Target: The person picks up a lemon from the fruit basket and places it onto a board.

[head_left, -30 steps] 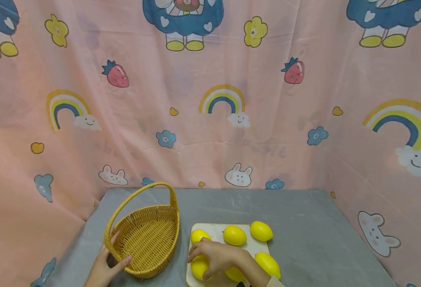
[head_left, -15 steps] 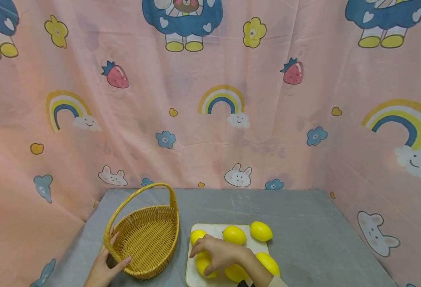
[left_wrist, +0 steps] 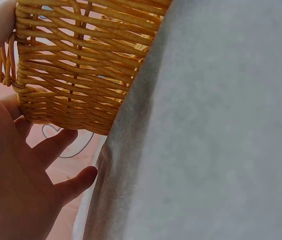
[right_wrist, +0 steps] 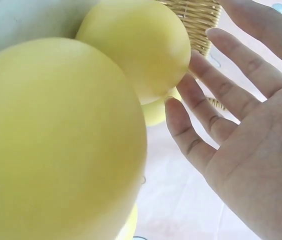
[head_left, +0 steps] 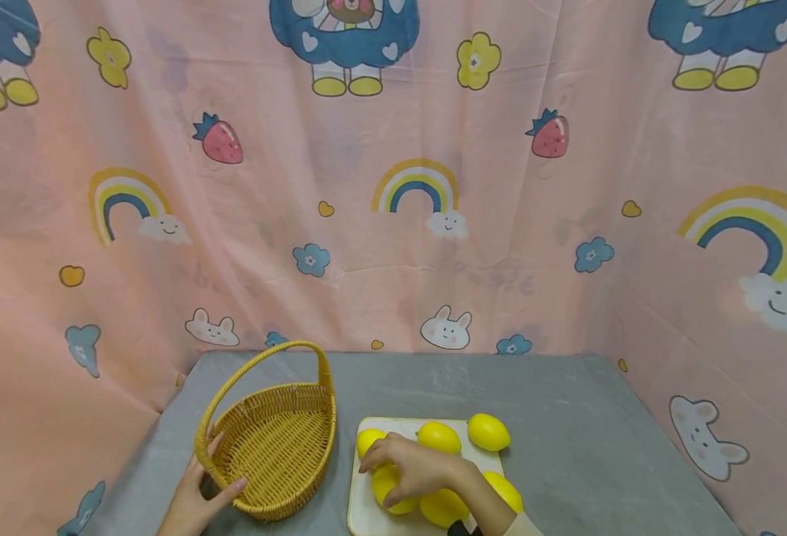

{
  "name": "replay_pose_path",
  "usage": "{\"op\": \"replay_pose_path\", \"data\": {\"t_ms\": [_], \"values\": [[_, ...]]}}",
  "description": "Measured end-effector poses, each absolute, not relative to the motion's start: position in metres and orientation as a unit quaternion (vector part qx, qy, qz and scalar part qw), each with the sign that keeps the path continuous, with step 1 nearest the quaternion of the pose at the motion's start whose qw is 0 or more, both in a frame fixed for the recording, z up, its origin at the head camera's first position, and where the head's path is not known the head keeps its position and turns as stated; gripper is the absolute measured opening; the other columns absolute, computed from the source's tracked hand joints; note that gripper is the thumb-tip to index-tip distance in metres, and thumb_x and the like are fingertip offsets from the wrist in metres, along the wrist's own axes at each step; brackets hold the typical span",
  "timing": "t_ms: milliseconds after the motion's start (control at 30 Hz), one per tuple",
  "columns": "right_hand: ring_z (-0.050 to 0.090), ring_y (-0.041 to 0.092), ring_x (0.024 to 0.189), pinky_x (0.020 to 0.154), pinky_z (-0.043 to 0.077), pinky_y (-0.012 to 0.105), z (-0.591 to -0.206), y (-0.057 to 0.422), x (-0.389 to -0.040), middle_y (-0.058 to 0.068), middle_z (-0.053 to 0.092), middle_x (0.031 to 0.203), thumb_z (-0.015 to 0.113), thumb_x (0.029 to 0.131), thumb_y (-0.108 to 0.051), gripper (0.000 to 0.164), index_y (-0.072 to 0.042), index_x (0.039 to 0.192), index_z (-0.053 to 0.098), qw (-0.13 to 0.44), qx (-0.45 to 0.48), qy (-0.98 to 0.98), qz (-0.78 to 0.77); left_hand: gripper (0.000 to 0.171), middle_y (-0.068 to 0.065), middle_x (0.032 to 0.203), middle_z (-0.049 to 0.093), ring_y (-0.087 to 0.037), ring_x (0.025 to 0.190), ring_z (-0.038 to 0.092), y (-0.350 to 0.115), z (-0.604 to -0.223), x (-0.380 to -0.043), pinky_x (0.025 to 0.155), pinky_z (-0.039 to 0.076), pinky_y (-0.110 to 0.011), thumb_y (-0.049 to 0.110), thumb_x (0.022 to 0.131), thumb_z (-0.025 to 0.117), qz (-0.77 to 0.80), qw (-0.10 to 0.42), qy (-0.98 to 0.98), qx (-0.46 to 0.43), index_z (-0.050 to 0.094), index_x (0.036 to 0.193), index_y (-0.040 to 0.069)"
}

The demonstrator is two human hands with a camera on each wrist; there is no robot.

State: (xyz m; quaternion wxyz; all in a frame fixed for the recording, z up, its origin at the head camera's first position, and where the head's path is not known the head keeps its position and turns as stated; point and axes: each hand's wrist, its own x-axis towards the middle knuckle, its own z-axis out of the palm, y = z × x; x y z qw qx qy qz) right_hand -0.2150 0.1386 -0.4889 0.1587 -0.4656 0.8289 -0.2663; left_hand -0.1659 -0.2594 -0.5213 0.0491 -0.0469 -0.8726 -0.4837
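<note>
In the head view, a wicker basket (head_left: 279,454) with an arched handle stands on the left of the grey table. My left hand (head_left: 199,495) grips its near-left side, thumb over the rim; the left wrist view shows the other fingers below the weave. My right hand (head_left: 413,465) reaches over a white tray (head_left: 362,514) of several yellow lemons. It lies against a front lemon (head_left: 388,487), partly covering it. In the right wrist view the fingers look fairly straight, some tips at that lemon (right_wrist: 146,45); a nearer lemon (right_wrist: 56,150) fills the left.
Another lemon (head_left: 371,441) is at the tray's back left, with one (head_left: 439,438) beside it and one (head_left: 488,432) at the back-right corner. Lemons (head_left: 443,508) also lie below my right wrist. A pink patterned curtain (head_left: 393,290) borders the grey table (head_left: 567,447).
My right hand has shifted slightly to the right, and the front lemon under it has moved right and a little back. My left hand and the basket have stayed in place.
</note>
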Motion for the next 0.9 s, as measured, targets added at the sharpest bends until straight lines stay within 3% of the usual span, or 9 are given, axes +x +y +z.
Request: {"op": "replay_pose_path", "data": {"t_ms": [133,433,667,733,800,900], "values": [[0.046,0.007,0.116,0.093,0.046,0.029,-0.489,0.142,-0.22,-0.016,0.058,0.131,0.08,0.086,-0.021,0.047,-0.022,0.131,0.066,0.159,-0.461,0.831,-0.268,0.093,-0.025,0.163,-0.002,-0.055,0.144,0.005,-0.259,-0.521,-0.167,0.105,0.018,-0.076,0.028,0.089,0.077,-0.49,0.047,-0.869,-0.048,0.02,0.159,0.003],[0.047,0.006,0.112,0.093,0.046,0.028,-0.441,0.139,-0.191,-0.013,0.061,0.126,0.082,0.082,-0.012,0.044,-0.014,0.124,0.069,0.171,-0.42,0.837,-0.307,0.091,-0.025,0.164,0.0,-0.054,0.145,0.003,-0.258,-0.521,-0.169,0.105,0.016,-0.077,0.027,0.088,0.078,-0.488,0.058,-0.869,-0.057,0.024,0.157,0.002],[0.047,0.008,0.116,0.097,0.046,0.031,-0.436,0.139,-0.186,-0.01,0.061,0.126,0.081,0.083,-0.012,0.043,-0.014,0.124,0.069,0.188,-0.383,0.845,-0.322,0.093,-0.032,0.158,0.018,-0.056,0.141,0.02,-0.258,-0.509,-0.16,0.104,0.024,-0.074,0.036,0.087,0.078,-0.446,0.065,-0.892,-0.035,0.027,0.157,0.003],[0.048,0.009,0.116,0.097,0.046,0.032,-0.437,0.14,-0.186,-0.009,0.061,0.126,0.081,0.084,-0.013,0.042,-0.013,0.124,0.069,0.19,-0.379,0.845,-0.326,0.081,-0.032,0.151,0.034,-0.045,0.14,0.032,-0.261,-0.505,-0.156,0.109,0.03,-0.064,0.033,0.088,0.077,-0.419,0.138,-0.896,-0.048,0.038,0.152,0.0],[0.048,0.009,0.117,0.097,0.047,0.033,-0.439,0.141,-0.187,-0.009,0.061,0.127,0.08,0.085,-0.013,0.041,-0.013,0.124,0.069,0.192,-0.375,0.844,-0.332,0.062,-0.026,0.142,0.051,-0.022,0.137,0.043,-0.262,-0.499,-0.151,0.112,0.036,-0.04,0.03,0.093,0.071,-0.4,0.249,-0.88,-0.062,0.051,0.143,0.0],[0.049,0.012,0.118,0.096,0.047,0.032,-0.439,0.142,-0.188,-0.008,0.06,0.127,0.079,0.086,-0.014,0.039,-0.013,0.124,0.069,0.195,-0.367,0.843,-0.341,0.035,-0.006,0.113,0.072,0.005,0.11,0.055,-0.259,-0.488,-0.149,0.094,0.037,-0.013,0.023,0.097,0.063,-0.392,0.461,-0.791,-0.087,0.07,0.114,-0.007]]}}
